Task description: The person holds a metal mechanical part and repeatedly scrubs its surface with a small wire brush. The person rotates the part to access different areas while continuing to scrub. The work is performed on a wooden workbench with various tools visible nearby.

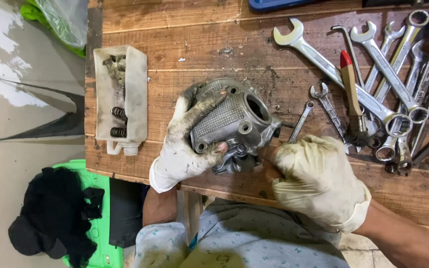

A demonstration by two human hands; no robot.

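The left hand [187, 141] is clamped around a grey metal engine part [232, 124]; the right hand [314, 176] is closed against its lower edge.
The part is held just above the wooden tabletop [214, 59], with wrenches [383, 84] lying at three o'clock and a white tray [137, 94] at nine o'clock.

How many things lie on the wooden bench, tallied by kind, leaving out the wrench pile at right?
Finned metal engine part, held by left hand and right hand: 1
Small wrench beside it: 1
Red-tipped wire brush: 1
White cut-open container with springs: 1
Total: 4
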